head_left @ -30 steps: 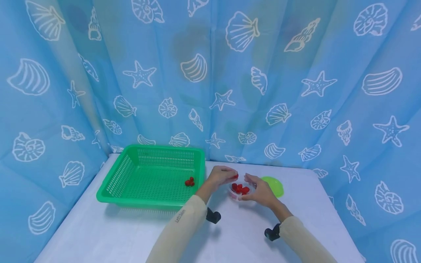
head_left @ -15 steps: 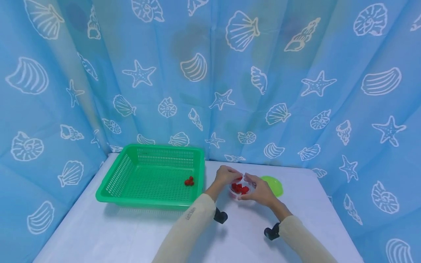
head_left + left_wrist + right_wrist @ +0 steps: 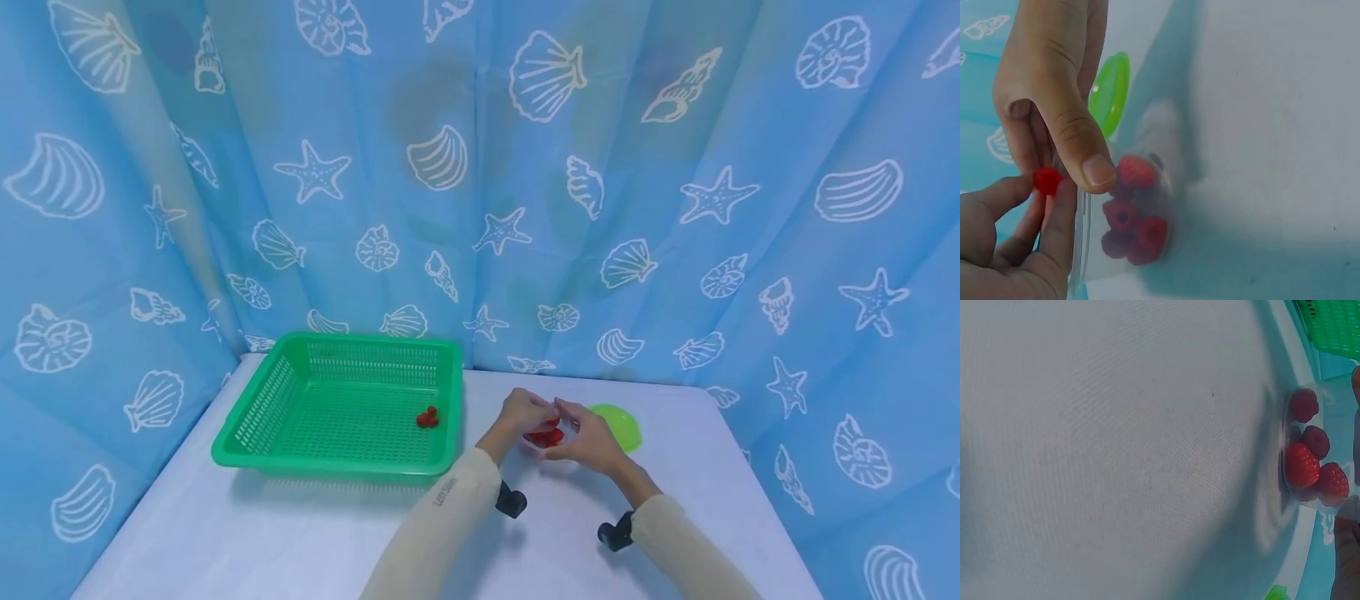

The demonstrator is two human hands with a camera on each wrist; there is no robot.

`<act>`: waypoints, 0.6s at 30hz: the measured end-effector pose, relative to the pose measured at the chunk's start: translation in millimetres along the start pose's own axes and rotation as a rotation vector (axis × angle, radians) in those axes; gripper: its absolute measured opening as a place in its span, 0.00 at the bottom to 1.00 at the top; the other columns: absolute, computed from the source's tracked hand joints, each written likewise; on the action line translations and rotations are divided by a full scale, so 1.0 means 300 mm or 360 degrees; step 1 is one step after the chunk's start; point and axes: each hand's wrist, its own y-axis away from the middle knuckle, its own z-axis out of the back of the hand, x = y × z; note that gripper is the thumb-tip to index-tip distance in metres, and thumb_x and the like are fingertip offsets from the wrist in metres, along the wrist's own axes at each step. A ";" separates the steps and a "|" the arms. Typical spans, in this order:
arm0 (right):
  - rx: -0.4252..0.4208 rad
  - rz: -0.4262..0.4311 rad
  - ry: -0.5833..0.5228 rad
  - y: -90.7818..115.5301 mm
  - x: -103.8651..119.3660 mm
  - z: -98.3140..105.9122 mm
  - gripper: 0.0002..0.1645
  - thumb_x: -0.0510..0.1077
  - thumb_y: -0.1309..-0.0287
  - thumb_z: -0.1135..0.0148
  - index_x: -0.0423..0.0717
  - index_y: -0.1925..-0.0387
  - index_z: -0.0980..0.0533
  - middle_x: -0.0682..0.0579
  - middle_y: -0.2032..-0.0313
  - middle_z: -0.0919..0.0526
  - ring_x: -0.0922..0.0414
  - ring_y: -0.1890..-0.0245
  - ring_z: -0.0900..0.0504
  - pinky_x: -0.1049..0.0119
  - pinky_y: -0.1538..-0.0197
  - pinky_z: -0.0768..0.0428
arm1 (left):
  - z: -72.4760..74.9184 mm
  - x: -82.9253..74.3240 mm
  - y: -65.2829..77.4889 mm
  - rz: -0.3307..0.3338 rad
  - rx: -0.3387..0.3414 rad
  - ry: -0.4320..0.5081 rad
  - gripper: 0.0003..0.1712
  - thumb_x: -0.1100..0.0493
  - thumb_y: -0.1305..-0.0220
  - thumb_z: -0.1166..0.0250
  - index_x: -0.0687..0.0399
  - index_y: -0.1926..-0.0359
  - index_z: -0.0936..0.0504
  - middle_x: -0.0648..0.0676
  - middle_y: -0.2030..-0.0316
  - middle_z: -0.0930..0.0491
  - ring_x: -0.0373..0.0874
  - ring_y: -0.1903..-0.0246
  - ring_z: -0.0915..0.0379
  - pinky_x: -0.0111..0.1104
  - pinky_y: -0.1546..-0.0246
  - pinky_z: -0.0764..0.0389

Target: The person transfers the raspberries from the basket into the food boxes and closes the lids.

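Observation:
A small clear plastic cup (image 3: 1099, 265) stands on the white table with several raspberries (image 3: 1316, 442) inside. My right hand (image 3: 592, 437) holds the cup from the right, thumb on the near side and fingers on the far side. Over the cup's mouth, my left hand (image 3: 525, 413) pinches one red raspberry (image 3: 1047, 181) between thumb and fingertips. In the head view the hands hide most of the cup. The left wrist view shows the pinched raspberry at the rim, close to the right hand's fingers.
At the left stands a green perforated basket (image 3: 337, 467), with a few red berries (image 3: 427, 417) in its right corner. A light green round lid (image 3: 621, 427) lies on the table behind the right hand. A blue shell-patterned curtain (image 3: 495, 283) surrounds the table.
My left hand has moved right and slightly down, carrying the raspberry from the cup's left side to over its mouth. The right hand keeps hold of the cup.

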 end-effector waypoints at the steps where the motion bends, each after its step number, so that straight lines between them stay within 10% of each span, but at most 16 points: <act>1: -0.0003 0.0002 -0.0005 0.000 0.000 -0.001 0.64 0.60 0.69 0.17 0.56 0.28 0.38 0.51 0.32 0.33 0.46 0.34 0.32 0.50 0.44 0.23 | -0.001 -0.001 0.003 -0.0005 0.0000 -0.0014 0.11 0.54 0.43 0.27 0.51 0.61 0.17 0.51 0.67 0.22 0.46 0.66 0.23 0.37 0.60 0.16; 18: 0.0003 0.0039 -0.0050 0.002 -0.002 -0.001 0.63 0.57 0.67 0.17 0.53 0.28 0.39 0.51 0.32 0.32 0.47 0.34 0.32 0.50 0.42 0.24 | -0.011 -0.008 0.022 -0.0065 -0.0024 -0.0152 0.11 0.55 0.43 0.27 0.53 0.62 0.18 0.51 0.68 0.22 0.45 0.68 0.23 0.36 0.64 0.15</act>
